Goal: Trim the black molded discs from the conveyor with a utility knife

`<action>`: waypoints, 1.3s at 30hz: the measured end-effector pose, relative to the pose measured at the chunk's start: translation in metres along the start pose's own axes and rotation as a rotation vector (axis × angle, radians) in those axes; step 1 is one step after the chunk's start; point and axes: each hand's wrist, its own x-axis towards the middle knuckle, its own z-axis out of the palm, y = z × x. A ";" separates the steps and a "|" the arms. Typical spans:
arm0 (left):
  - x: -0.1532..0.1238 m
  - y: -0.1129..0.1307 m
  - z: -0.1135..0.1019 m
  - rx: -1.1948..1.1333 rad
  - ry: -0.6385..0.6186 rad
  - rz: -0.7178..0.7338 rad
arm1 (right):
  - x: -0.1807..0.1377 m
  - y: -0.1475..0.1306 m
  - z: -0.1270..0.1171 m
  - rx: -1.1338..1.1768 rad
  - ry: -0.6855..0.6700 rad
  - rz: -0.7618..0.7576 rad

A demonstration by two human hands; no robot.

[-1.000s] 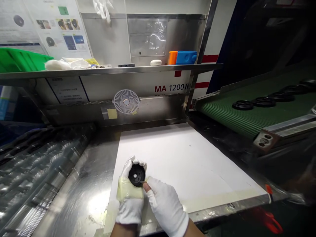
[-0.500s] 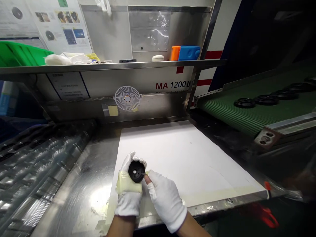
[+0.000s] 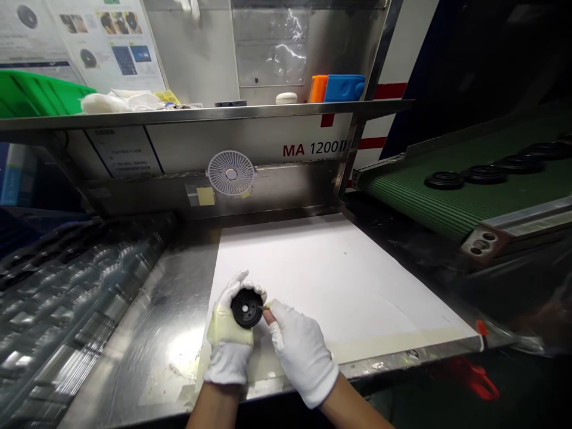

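Observation:
In my gloved left hand (image 3: 230, 333) I hold a round black plastic wheel (image 3: 254, 316), its face with a centre hole and smaller holes turned up toward me. The fingers wrap around its far and left edge. My gloved right hand (image 3: 301, 348) is closed, with the bare thumb tip showing, and pinches a small thin blade (image 3: 261, 307). The blade's point is at the wheel's right rim; most of its body is hidden in the fingers. Both hands are above the near left part of a white sheet (image 3: 295, 262).
At right, several black wheels (image 3: 444, 180) lie on a green conveyor belt (image 3: 411, 196). Clear plastic trays (image 3: 89, 298) with black parts stand at left. A round fan (image 3: 231, 173) is below the metal shelf (image 3: 259, 111). A red-handled tool (image 3: 478, 381) hangs by the front edge.
The wheel has turned and tilted slightly in my left hand, so more of its small holes show. My right hand has moved up slightly, with the blade still by the rim.

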 end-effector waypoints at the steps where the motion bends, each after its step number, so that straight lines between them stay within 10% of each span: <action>1: 0.000 -0.001 0.002 -0.010 0.035 0.014 | -0.001 -0.001 0.001 -0.001 -0.001 -0.003; 8: 0.000 -0.006 0.006 -0.041 0.081 0.139 | -0.010 -0.015 0.005 0.005 0.003 -0.033; 14: 0.002 0.006 -0.005 0.024 -0.119 -0.090 | -0.002 -0.010 -0.004 0.032 0.032 -0.012; 25: 0.023 0.025 -0.004 -0.066 -0.012 0.087 | 0.012 -0.051 0.009 -0.034 0.060 0.047; 31: 0.024 0.054 -0.009 -0.026 -0.167 -0.189 | 0.026 -0.063 0.008 -0.058 0.044 0.067; 39: 0.022 0.048 -0.003 -0.106 -0.024 -0.003 | 0.023 -0.072 0.009 -0.092 0.051 0.086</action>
